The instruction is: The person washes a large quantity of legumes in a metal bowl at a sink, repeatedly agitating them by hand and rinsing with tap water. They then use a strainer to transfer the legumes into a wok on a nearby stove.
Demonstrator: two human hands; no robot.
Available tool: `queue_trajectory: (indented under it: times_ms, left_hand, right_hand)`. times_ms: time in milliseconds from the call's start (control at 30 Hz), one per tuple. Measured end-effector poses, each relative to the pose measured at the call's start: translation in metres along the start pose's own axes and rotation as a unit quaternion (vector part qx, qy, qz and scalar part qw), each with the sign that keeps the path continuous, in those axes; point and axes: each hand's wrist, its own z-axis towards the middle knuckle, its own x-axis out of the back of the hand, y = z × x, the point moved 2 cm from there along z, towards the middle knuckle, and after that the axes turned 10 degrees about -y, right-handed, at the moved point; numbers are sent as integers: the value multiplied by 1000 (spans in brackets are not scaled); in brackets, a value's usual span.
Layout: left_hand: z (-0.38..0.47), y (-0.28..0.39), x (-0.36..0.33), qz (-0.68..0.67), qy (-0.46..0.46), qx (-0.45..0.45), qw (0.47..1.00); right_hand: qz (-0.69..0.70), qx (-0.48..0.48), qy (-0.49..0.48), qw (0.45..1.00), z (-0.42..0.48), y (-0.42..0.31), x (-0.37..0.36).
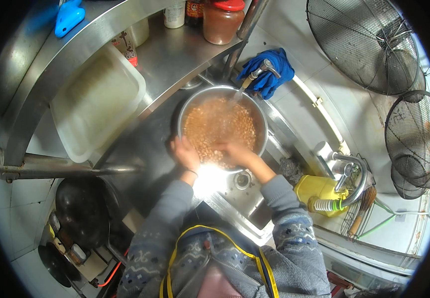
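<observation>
A large round stainless steel pot (265, 126) stands over the sink (261, 214), holding many light brown beans or peanuts (246, 121) in cloudy water. Water runs into it from a wall tap (265, 67) at its upper right. My left hand (186, 153) grips the pot's near left rim. My right hand (237, 153) reaches over the near right rim into the pot, its fingers blurred and partly hidden among the beans, so whether they close on any is unclear. A bright glare covers part of the pot's near edge.
A blue cloth (282, 70) hangs behind the tap. Left, a white plastic tray (99, 100) leans by a steel shelf (174, 48) bearing jars. At right are a yellow jug (312, 190), a curved faucet (362, 186) and wire strainers (364, 44). A dark wok (82, 212) is lower left.
</observation>
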Motion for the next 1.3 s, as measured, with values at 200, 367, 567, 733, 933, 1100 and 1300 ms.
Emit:
queue_trajectory:
  times_ms: [200,367,567,733,933,1100,1300]
  left_hand:
    - [0,-3,1,12,-7,-3,1000]
    - [0,2,7,20,-30,1,999]
    - [-2,1,3,7,4,-22,1000]
    - [0,-3,2,3,-16,0,1000]
    - [-5,-2,1,-8,3,25,1000]
    - [-43,2,-2,-58,6,113,992]
    - [-68,-4,5,-141,-58,140,978]
  right_hand:
    - [279,-280,271,878,15,93,21]
    - [510,-319,235,763,118,141,-6]
    - [218,-344,-30,913,176,72,-2]
    - [-81,-161,-157,971,147,10,-18]
    - [-182,-48,-110,976,70,-20,-37]
    - [-127,-155,154,968,-15,-8,-15]
    - [511,-391,353,680,-19,44,-13]
